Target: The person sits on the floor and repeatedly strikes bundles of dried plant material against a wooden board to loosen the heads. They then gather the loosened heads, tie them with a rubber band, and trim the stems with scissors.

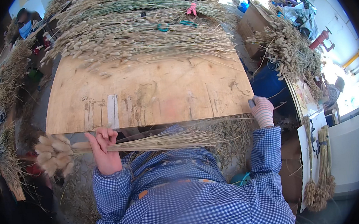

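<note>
My bare left hand [107, 150] is closed around a bunch of dried bunny-tail grass [166, 141], held level just in front of the board's near edge. Its fluffy heads [54, 155] stick out to the left and the thin stems fan out to the right. One head sits apart from the cluster, close against my fingers. My right hand [262, 111], in a striped knit glove with grey fingertips, is at the near right corner of the wooden board [170, 78]. Its fingers are curled, and a thin, blurred stem runs up to them from the bunch.
A thick layer of loose bunny-tail grass [142, 36] covers the board's far side, with teal rings [188, 23] and a pink ribbon [192, 9] on it. Marked lines and a white strip [112, 111] line the near edge. Tied bunches [324, 163] lie at right. Two people are in the background.
</note>
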A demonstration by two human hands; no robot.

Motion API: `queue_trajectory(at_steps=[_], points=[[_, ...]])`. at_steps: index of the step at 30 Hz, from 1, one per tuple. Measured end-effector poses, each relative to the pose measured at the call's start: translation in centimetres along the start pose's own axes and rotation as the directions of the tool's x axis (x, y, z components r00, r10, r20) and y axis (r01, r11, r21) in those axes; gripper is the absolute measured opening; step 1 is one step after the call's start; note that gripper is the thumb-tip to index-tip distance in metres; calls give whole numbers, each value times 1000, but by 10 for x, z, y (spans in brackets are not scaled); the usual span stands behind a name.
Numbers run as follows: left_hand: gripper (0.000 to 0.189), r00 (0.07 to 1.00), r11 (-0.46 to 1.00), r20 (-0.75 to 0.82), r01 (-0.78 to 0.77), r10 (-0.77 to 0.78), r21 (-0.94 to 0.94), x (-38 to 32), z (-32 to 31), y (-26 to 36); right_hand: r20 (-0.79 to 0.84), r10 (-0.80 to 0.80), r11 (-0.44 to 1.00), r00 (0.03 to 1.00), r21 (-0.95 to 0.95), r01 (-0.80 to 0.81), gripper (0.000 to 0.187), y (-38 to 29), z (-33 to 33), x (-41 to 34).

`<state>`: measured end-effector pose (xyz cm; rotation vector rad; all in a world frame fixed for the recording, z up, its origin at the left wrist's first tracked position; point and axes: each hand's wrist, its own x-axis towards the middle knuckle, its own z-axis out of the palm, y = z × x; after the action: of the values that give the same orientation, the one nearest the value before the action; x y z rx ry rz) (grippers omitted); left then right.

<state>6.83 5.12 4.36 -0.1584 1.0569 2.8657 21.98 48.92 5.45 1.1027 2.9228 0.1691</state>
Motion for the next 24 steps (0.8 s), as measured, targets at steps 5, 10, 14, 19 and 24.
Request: queue_trajectory(at_steps=[5, 10, 14, 19, 24], points=[[56, 971, 978, 124, 207, -202, -30, -3, 5, -1, -344, -443, 823, 828, 211, 528, 20, -81, -5, 31], [55, 945, 962, 190, 272, -267, 0, -8, 10, -33, -255, -792, 582, 554, -45, 812, 25, -199, 18, 72], [53, 954, 962, 147, 246, -261, 116, -6, 11, -43, -179, -854, 517, 488, -195, 834, 22, -223, 25, 85], [36, 965, 947, 97, 214, -243, 240, 1, 16, -50, -207, -769, 595, 605, 117, 795, 18, -224, 19, 62], [26, 957, 937, 72, 259, -282, 234, 2, 14, -48, -282, -804, 493, 524, 179, 852, 16, -234, 9, 41]])
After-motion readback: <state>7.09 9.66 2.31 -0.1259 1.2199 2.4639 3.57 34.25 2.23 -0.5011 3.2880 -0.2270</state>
